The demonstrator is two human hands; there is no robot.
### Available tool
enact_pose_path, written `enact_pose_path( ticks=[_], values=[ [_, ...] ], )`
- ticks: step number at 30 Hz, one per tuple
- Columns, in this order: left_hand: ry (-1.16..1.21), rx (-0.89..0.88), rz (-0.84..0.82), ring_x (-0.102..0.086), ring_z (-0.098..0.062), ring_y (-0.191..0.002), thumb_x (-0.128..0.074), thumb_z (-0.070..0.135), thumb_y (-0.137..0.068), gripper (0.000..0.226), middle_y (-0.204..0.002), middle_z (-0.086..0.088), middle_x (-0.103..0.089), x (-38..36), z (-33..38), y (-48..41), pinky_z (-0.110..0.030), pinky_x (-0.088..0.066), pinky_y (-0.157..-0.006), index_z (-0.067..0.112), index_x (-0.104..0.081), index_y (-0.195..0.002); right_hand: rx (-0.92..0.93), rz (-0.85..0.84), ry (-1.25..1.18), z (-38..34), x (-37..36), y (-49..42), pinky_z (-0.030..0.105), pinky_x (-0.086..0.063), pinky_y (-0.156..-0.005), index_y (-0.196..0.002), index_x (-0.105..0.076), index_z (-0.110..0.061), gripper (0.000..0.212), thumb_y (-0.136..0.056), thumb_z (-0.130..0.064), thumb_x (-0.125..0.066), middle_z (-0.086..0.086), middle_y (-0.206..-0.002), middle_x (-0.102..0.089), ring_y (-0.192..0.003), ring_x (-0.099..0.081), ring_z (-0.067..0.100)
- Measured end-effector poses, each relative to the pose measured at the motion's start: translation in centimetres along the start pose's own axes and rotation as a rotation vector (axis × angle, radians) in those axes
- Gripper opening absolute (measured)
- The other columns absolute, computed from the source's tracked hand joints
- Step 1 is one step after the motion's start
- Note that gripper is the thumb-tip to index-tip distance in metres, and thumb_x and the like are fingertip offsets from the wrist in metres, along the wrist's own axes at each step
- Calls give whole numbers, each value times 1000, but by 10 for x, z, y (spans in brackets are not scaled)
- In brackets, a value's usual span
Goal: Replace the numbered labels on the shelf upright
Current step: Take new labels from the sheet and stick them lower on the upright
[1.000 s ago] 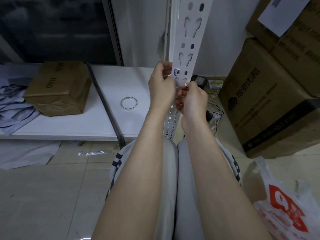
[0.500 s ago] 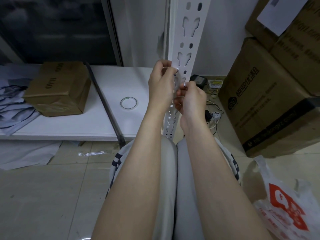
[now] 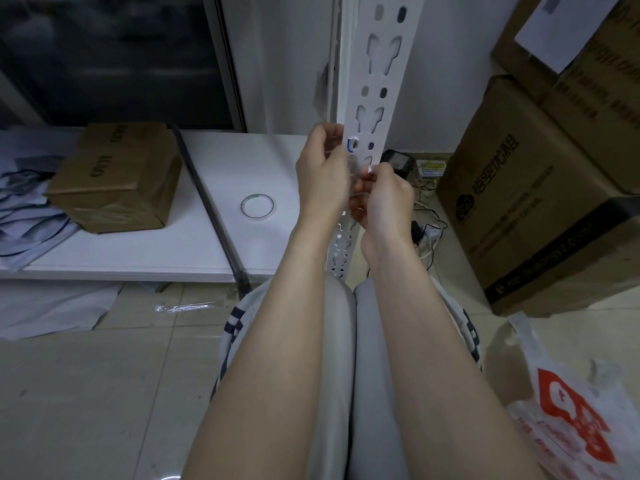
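A white perforated shelf upright (image 3: 377, 77) stands in front of me, rising from between my knees to the top of the view. A small white label with blue marking (image 3: 351, 145) sits on its left side at hand height. My left hand (image 3: 323, 174) pinches a clear strip of tape at the upright's left edge, beside the label. My right hand (image 3: 384, 199) pinches the other end of that strip just below, fingers curled in front of the upright. The strip itself is nearly transparent and hard to make out.
A roll of clear tape (image 3: 257, 206) lies on the white board (image 3: 138, 251) at left, beside a brown carton (image 3: 117, 178) and a black bar (image 3: 211, 209). Large cartons (image 3: 540, 202) stack on the right. A red and white plastic bag (image 3: 568, 410) lies at lower right; cables (image 3: 426, 223) sit behind the upright.
Half a second ago my left hand covered the label; now the blue-marked label shows again beside my left fingers. Both hands stay at the same height on the upright.
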State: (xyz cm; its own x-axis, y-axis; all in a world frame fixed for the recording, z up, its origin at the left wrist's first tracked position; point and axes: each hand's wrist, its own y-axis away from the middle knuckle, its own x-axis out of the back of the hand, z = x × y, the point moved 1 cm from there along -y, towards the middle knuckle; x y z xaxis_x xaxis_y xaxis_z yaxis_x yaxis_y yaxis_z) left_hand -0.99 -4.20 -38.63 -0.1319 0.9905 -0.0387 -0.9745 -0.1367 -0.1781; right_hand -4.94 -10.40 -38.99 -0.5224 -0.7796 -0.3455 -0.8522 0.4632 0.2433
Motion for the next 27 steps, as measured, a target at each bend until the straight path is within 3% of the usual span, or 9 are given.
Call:
enact_pose_path(
  ticks=[6,17,22,27],
  values=[
    [36,22,-4,-57,-2,-79,-60,16,-90,1,-84,12,-61,0,3,2,-13,-43,-71,16,-60,-91,-2,2,-5,0,-1,1,23,-27,-44,-68,-50,-13,27,-94,-7,-42,3,-56,-45,-45,-35,13],
    [-5,-10,-14,-60,-12,-87,-54,10,-90,8,-89,6,-64,-1,1,-1,-21,-45,-74,16,-58,-93,-7,0,10,1,0,1,21,-28,-44,-67,-50,-15,29,-93,-8,-41,1,-54,-45,-44,-34,12],
    [-91,-31,10,-61,2,-83,-49,-8,-83,31,-89,16,-63,-1,-2,-1,-14,-49,-74,19,-57,-96,4,-5,2,0,0,0,22,-27,-44,-68,-53,-13,29,-94,-7,-41,2,-54,-45,-42,-36,11],
    [2,4,16,-57,-5,-81,-53,7,-90,10,-85,11,-62,0,-1,1,-21,-45,-75,15,-59,-91,-5,4,-6,-1,0,0,22,-27,-44,-67,-50,-13,28,-93,-7,-42,2,-55,-45,-45,-35,13]
  ],
)
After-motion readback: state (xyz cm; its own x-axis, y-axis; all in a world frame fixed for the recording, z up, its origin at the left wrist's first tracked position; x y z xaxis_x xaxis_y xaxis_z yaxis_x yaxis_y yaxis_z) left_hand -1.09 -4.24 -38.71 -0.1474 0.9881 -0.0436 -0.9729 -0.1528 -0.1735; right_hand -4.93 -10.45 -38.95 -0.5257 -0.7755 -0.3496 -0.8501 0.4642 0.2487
